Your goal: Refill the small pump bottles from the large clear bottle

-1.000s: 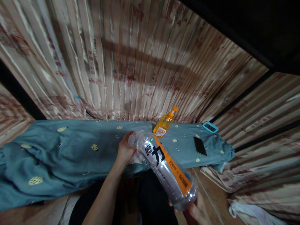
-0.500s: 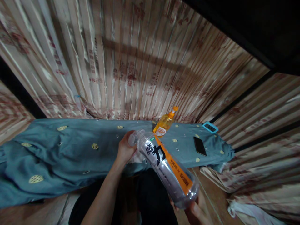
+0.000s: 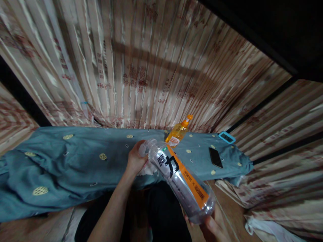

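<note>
- Little has moved in the past second: the clear plastic bottle [image 3: 180,181] has slid a touch lower and to the right, both hands [image 3: 136,161] keeping their places.
- Left hand closed around the bottle's cap end; right hand [image 3: 214,228] cupped under its base at the lower edge, bottle slanting between them.
- Bottle smooth, cylindrical, transparent, wrapped in an orange label with black characters.
- Beyond it, a table [image 3: 75,158] draped in wrinkled teal cloth dotted with gold ovals.
- On the cloth: one orange bottle [image 3: 178,133], one dark phone [image 3: 215,157], one blue-rimmed device [image 3: 226,137].
- Glossy striped curtain [image 3: 141,67] hangs in folds behind.
</note>
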`<state>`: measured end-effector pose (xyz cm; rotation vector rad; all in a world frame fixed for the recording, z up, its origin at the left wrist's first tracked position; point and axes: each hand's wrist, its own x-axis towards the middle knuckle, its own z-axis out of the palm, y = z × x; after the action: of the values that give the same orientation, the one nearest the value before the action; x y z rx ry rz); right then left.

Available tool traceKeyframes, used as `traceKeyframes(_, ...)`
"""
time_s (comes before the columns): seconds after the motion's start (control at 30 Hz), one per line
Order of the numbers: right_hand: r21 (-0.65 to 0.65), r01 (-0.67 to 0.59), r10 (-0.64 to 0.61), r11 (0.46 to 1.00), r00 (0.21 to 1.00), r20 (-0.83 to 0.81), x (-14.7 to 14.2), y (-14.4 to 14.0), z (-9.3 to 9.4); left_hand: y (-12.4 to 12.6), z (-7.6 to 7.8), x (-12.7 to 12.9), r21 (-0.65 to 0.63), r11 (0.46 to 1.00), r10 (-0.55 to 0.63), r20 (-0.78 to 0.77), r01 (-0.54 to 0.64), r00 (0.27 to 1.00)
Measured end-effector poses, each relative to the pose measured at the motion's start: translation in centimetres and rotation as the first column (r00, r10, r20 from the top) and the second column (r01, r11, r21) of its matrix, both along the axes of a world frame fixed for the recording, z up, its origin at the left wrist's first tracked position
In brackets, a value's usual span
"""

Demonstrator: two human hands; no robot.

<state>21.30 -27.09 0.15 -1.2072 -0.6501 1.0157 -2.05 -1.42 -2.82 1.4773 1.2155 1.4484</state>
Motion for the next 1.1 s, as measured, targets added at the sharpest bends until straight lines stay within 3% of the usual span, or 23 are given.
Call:
traceKeyframes(0.23,0.006,-0.063,0.063,0.998,0.998,0.002,0.2,0.3,0.3,-0.1,0.2,0.0,-0.015,1.0,-0.006,0.015,0.006,1.0)
traceKeyframes(0.8,-0.014,-0.038,0.038,0.999,0.999,-0.039,-0.5,0.2,1.1,0.0,0.0,-0.1,0.005,1.0,0.005,-0.009,-0.005,1.0)
traceKeyframes(1.1,-0.02,-0.028,0.028,0.999,1.0,-0.011,0.2,-0.1,-1.4,-0.1,0.2,-0.2,0.004,1.0,0.006,-0.003,-0.006,1.0)
